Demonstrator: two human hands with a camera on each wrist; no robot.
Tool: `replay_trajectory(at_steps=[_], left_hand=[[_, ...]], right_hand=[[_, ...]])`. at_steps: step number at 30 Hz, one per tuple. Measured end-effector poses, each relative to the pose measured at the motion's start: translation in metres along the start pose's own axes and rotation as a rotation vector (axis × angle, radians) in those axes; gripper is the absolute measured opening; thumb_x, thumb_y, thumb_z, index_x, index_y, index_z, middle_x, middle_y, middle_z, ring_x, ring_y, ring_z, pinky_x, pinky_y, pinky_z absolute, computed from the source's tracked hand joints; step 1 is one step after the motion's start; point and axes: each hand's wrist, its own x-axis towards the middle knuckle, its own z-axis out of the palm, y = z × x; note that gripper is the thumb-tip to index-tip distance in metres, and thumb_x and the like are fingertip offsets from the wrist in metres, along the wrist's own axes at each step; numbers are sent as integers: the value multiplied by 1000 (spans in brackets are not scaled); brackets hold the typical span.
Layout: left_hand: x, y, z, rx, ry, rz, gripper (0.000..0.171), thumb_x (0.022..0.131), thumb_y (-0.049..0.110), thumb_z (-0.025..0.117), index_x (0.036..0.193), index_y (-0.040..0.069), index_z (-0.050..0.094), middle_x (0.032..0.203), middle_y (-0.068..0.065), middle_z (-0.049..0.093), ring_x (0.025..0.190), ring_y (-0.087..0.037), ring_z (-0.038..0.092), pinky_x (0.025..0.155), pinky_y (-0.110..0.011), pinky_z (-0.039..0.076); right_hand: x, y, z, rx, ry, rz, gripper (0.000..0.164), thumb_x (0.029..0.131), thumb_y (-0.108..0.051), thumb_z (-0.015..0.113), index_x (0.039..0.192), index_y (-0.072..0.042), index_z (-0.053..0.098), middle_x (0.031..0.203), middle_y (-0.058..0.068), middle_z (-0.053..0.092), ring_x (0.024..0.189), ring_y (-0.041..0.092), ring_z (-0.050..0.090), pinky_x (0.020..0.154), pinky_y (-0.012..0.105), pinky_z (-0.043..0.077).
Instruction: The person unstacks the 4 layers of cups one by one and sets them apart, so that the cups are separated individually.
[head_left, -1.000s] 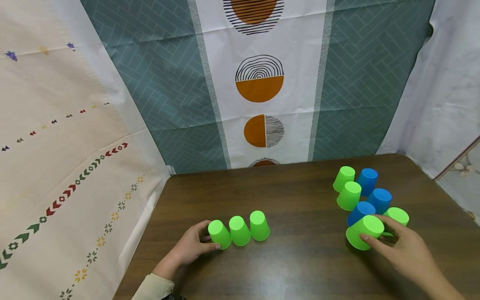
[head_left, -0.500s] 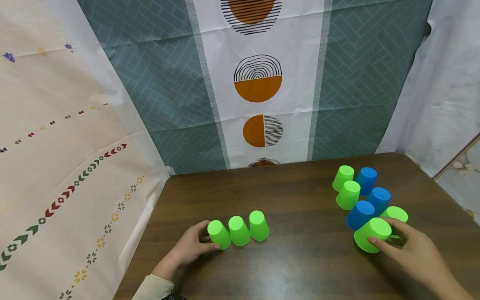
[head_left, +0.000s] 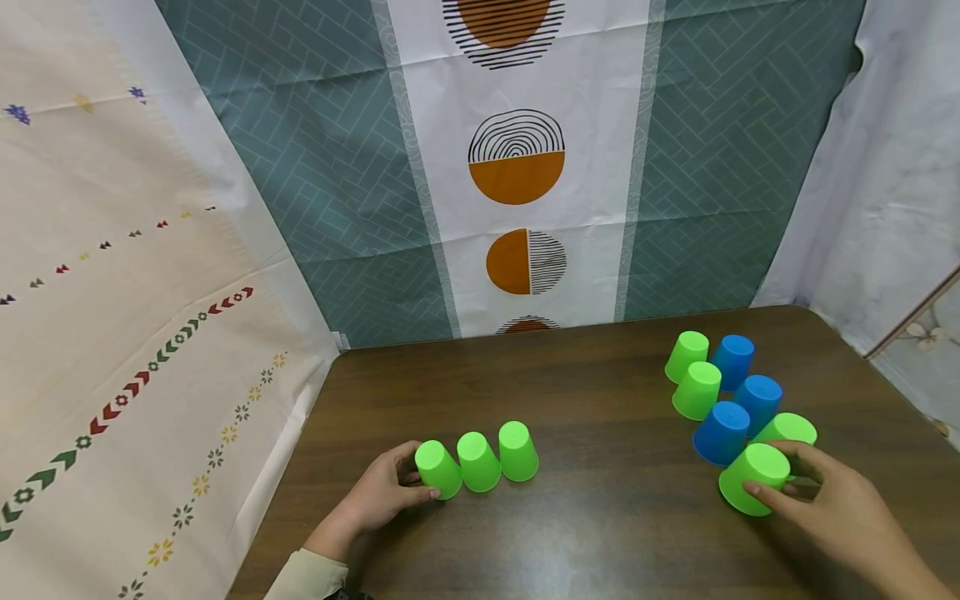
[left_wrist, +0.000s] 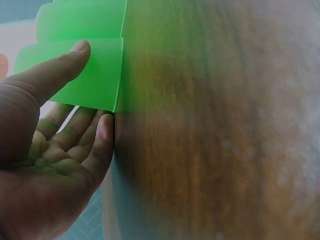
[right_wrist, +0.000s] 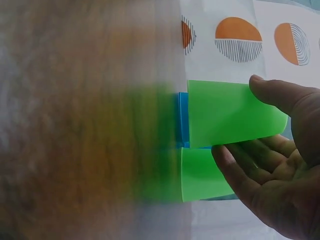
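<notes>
In the head view, all the cups stand upside down. My left hand [head_left: 382, 492] holds the leftmost green cup [head_left: 438, 472], thumb on the near side and fingers behind it. Beside that one, a second green cup [head_left: 478, 463] and a third green cup [head_left: 518, 452] complete a short row. My right hand [head_left: 840, 500] grips another green cup [head_left: 752, 479] between thumb and fingers, at the near end of the right cluster. Its rim shows in the right wrist view, where the held cup [right_wrist: 225, 112] overlaps a blue cup [right_wrist: 184, 120] and a green cup [right_wrist: 202, 172].
The right cluster has a blue cup [head_left: 722, 433], two more blue cups [head_left: 759, 400] [head_left: 732, 363], and green cups [head_left: 697, 392] [head_left: 686, 357] [head_left: 787, 427] on the brown wooden table [head_left: 592, 400]. A patterned cloth [head_left: 517, 179] hangs behind the table's far edge.
My right hand has shifted a little to the right and nearer to me with its green cup, uncovering more of the closest blue cup. The left hand and its row have not moved.
</notes>
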Motion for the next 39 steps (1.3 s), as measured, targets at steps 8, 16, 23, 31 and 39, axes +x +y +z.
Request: replay_trajectory(at_steps=[8,16,23,31,39], left_hand=[[0,2,1,4,1,0,57,85,13,90,133,7,61,125,-8,66,118,-26,67,104,-33,55],[0,1,0,0,4,2,58,85,13,90,134,7,61,126,-8,67,118,-25,67,104,-33,55],[-2,2,1,10,9,18,58,85,14,90,134,5,60,126,-9,66,118,-25,67,104,-35,55],[-1,2,0,20,16,10,58,85,14,90,134,6,61,125,-8,67,118,-24,67,105,-36,55],[-1,4,0,35,11,13,58,86,15,90,134,5,61,126,-8,67,119,-25,67,105,-38,55]], right_hand=[[-1,5,-1,-5,-19,-15,74,85,-45,89,134,1,59,116,32,69,89,45,74,60,47,58],[-1,7,-2,3,-38,-18,72,85,-44,89,134,0,60,116,30,70,92,45,74,62,41,56],[-1,8,-2,2,-46,-20,71,84,-44,89,133,-1,61,114,27,72,92,41,74,62,37,54],[-1,8,-2,-6,-53,-24,70,84,-44,90,131,0,62,111,26,73,91,41,73,62,40,56],[1,7,-4,-20,-74,-9,76,84,-47,88,133,4,60,115,32,70,95,48,72,64,52,59]])
